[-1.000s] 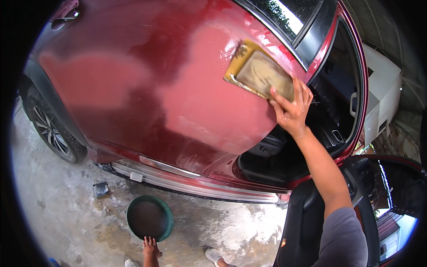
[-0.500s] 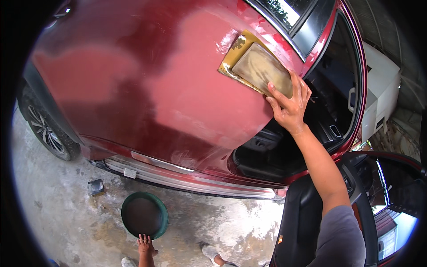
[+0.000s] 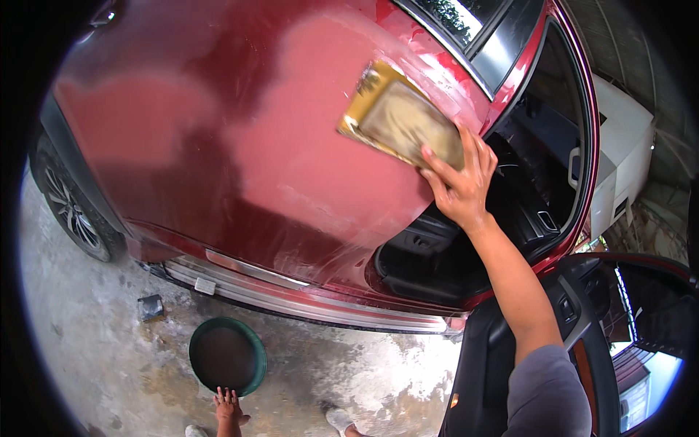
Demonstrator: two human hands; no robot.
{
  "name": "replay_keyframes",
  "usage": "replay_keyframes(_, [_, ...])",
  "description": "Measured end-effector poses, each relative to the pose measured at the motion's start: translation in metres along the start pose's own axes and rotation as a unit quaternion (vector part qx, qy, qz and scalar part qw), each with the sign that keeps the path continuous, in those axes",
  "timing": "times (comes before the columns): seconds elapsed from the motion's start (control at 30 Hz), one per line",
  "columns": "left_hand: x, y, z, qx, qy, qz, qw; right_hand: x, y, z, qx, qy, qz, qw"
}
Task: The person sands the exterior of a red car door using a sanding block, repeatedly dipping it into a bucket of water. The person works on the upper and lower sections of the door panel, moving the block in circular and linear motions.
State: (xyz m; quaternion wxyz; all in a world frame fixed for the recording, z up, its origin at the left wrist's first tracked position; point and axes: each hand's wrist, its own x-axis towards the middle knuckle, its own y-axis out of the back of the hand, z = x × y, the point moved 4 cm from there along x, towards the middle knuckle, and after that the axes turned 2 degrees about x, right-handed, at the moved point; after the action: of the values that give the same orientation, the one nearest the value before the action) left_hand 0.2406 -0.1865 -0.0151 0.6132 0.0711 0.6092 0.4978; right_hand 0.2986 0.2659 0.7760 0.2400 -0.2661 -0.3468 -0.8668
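Observation:
My right hand (image 3: 466, 178) grips the near end of a sanding block (image 3: 411, 120), its thumb on the face and its fingers along the upper edge. A yellowish, worn sheet of sandpaper (image 3: 355, 109) sticks out from under the block, which lies against the red car panel (image 3: 313, 131). The panel carries dull pink sanded patches and darker glossy areas. Low in the view, my left hand (image 3: 229, 408) is open with fingers spread, close to the rim of a green bucket (image 3: 260, 371) of murky water. Whether the fingertips touch the rim I cannot tell.
An open car door (image 3: 484, 371) stands at the lower right, beside the dark door opening (image 3: 429, 247). A running board (image 3: 342, 309) carries a small pale block (image 3: 204, 286). On the wet concrete floor lies a dark square piece (image 3: 151, 308). The car's wheel (image 3: 73, 207) is at left.
My right hand has slid the sanding block a little to the left and down along the panel. The whole view has shifted slightly. My left hand stays near the bucket, fingers spread.

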Motion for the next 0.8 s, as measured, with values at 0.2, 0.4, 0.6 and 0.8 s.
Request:
replay_keyframes(0.2, [0.003, 0.008, 0.009, 0.010, -0.004, -0.015, 1.000, 0.098, -0.013, 0.005, -0.017, 0.039, 0.049, 0.998])
replay_keyframes(0.4, [0.003, 0.003, 0.004, -0.003, 0.022, -0.001, 1.000, 0.159, -0.025, -0.014, 0.025, 0.039, 0.075, 0.996])
replay_keyframes(0.6, [0.016, -0.025, -0.016, -0.024, 0.003, 0.063, 0.998, 0.149, -0.021, -0.014, 0.026, 0.049, 0.100, 0.993])
replay_keyframes(0.8, [0.016, -0.010, -0.008, -0.040, -0.012, 0.027, 0.999, 0.047, -0.009, -0.004, 0.025, 0.012, 0.065, 0.997])
